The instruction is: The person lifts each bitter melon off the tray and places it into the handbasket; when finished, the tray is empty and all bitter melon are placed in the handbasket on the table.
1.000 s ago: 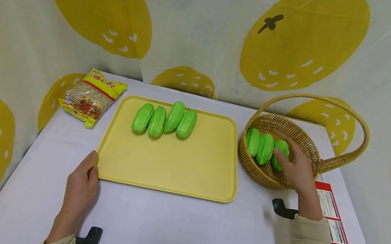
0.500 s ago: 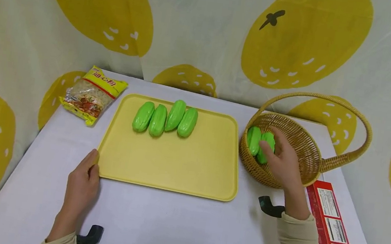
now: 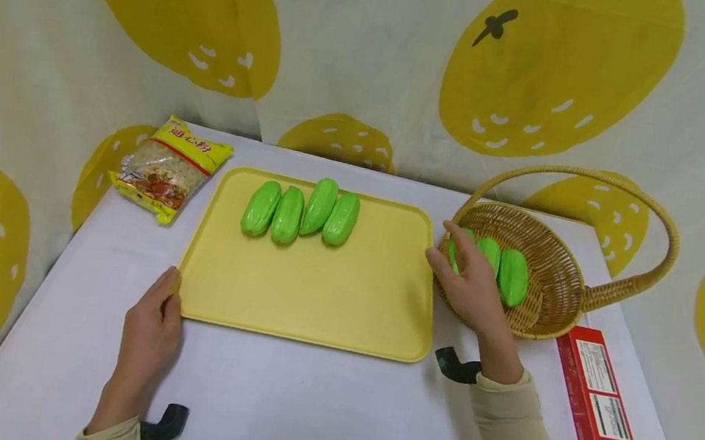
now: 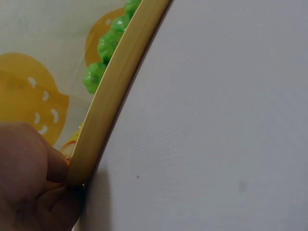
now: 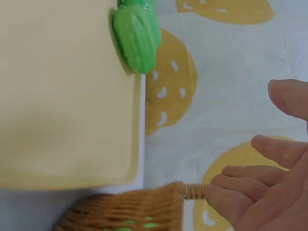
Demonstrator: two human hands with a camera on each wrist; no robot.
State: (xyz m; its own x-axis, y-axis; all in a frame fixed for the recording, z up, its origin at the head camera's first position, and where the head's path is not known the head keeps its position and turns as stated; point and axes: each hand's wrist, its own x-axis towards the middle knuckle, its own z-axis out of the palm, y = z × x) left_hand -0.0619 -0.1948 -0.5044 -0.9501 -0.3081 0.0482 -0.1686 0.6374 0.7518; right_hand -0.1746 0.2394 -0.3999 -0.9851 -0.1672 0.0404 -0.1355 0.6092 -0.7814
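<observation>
My left hand (image 3: 150, 331) holds the near left corner of the yellow tray (image 3: 308, 303), and the left wrist view shows fingers (image 4: 57, 166) at that corner. Four ridged green cucumbers, one of them a leaning cucumber (image 3: 319, 208), lie side by side at the tray's far left. My right hand (image 3: 474, 284) hovers over the left rim of the wicker basket (image 3: 552, 276), next to the tray's right edge. Its fingers are spread and hold nothing, as the right wrist view shows. Three more green cucumbers (image 3: 512, 278) lie in the basket, the leftmost partly hidden behind the hand.
A yellow food packet (image 3: 170, 170) lies left of the tray's far corner. The basket's tall handle (image 3: 673, 247) arches over it to the right. A long red and white box (image 3: 609, 425) lies along the right side of the white table (image 3: 299, 421).
My right hand has left the rightmost cucumber in the basket and moved left to the basket's rim near the tray. My left hand stays at the tray's corner.
</observation>
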